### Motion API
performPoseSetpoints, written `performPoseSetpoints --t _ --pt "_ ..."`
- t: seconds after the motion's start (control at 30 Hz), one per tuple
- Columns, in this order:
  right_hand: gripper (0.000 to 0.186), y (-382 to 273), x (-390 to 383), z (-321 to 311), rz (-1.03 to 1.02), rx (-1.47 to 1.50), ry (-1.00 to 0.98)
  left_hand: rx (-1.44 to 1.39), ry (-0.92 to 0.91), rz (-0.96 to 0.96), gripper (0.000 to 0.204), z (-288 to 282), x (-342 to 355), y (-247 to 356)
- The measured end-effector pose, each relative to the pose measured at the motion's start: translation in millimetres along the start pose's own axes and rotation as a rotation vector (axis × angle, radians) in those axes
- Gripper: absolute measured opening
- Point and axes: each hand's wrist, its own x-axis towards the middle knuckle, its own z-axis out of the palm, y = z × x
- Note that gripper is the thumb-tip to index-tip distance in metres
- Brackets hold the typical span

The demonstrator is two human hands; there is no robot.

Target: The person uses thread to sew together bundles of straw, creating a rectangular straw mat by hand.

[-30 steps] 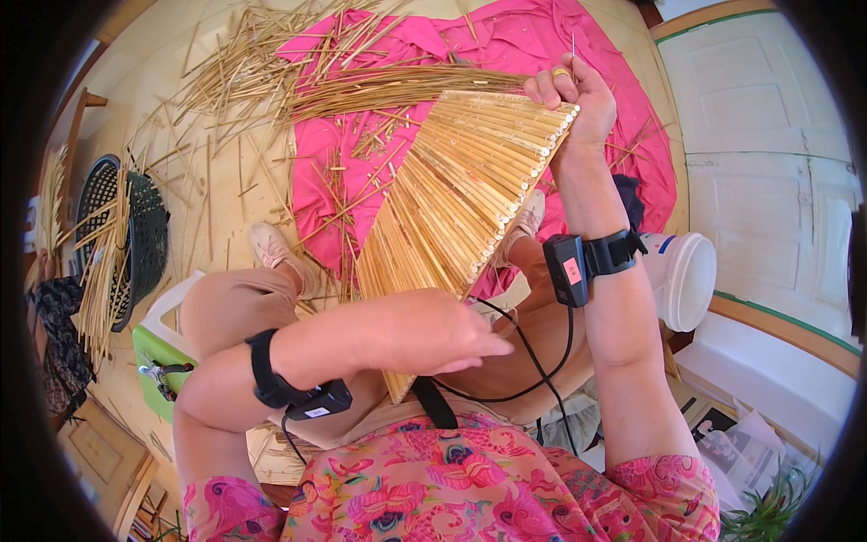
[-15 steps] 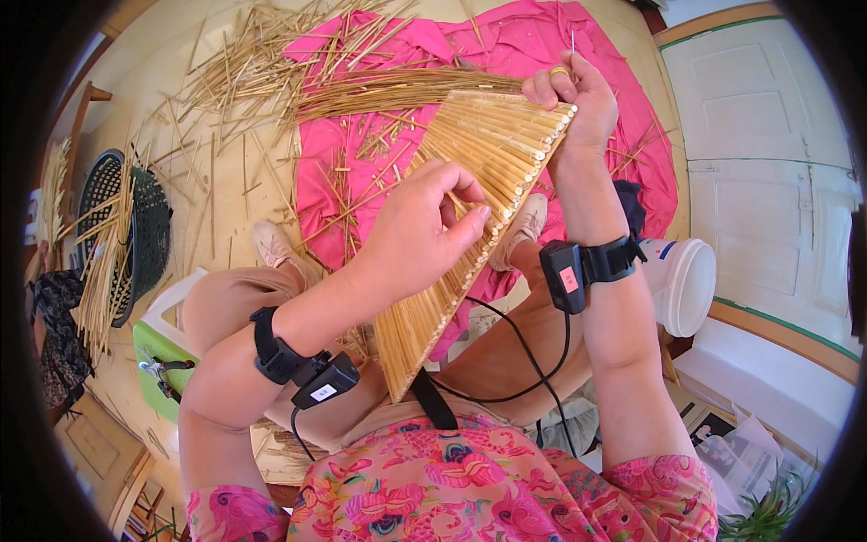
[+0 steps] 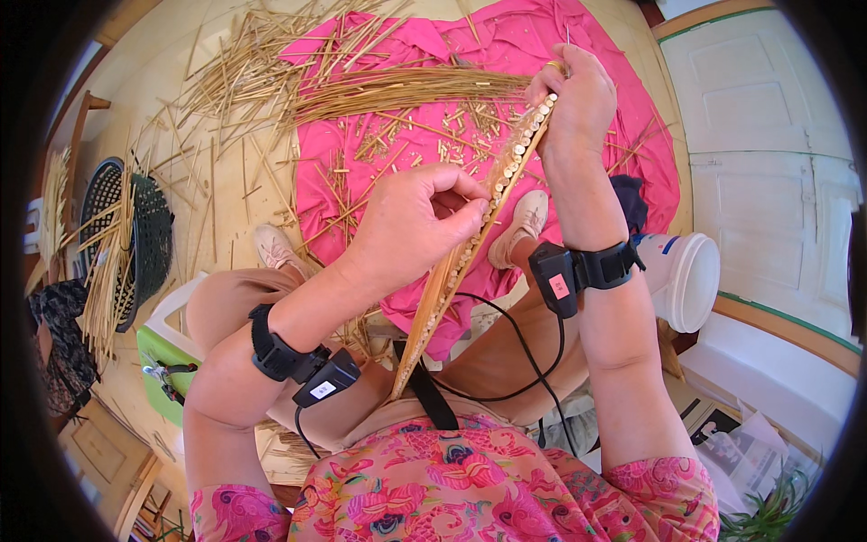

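A panel of straw stalks (image 3: 430, 311) is turned nearly edge-on, slanting from my lap up to the right, its row of pale round stalk ends facing up. My left hand (image 3: 422, 214) pinches its edge around the middle, thumb and curled fingers against the stalk ends. My right hand (image 3: 578, 104) grips the upper end, fingers bent, with a thin needle-like rod (image 3: 568, 36) standing up from them; where the rod is held is partly hidden. Black strap devices with cables sit on both forearms.
Loose straws (image 3: 237, 72) and a long bundle (image 3: 397, 88) lie on the floor and pink cloth (image 3: 632, 190). At left are a dark green basket (image 3: 144, 235) and green plastic object (image 3: 161, 357); at right, a white bucket (image 3: 691, 280) and white doors (image 3: 759, 226).
The panel has tilted from showing its broad face to nearly edge-on. My left hand has moved up from the lap onto its edge. My right hand has rotated slightly with it.
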Motion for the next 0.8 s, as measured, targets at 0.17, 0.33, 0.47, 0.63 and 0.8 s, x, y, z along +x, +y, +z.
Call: performPoseSetpoints --t 0.17,0.33,0.47,0.63,0.8 --pt "0.012 1.9 -7.8 4.9 -0.037 -0.107 0.024 0.130 0.035 0.039 0.009 -0.4 -0.9 3.3" --pt "0.012 12.5 -8.1 5.1 -0.091 -0.151 0.040 0.218 0.093 0.102 0.011 2.0 0.3 -7.2" --pt "0.012 13.0 -4.9 5.9 -0.125 -0.181 0.087 0.316 0.156 0.196 0.011 3.9 2.8 -13.6" --pt "0.014 15.0 -2.8 6.2 -0.178 -0.237 0.109 0.486 0.242 0.304 0.011 6.5 1.5 -14.9" --pt "0.014 18.7 -1.9 5.6 -0.202 -0.281 0.115 0.494 0.283 0.261 0.009 6.4 3.5 -16.7"
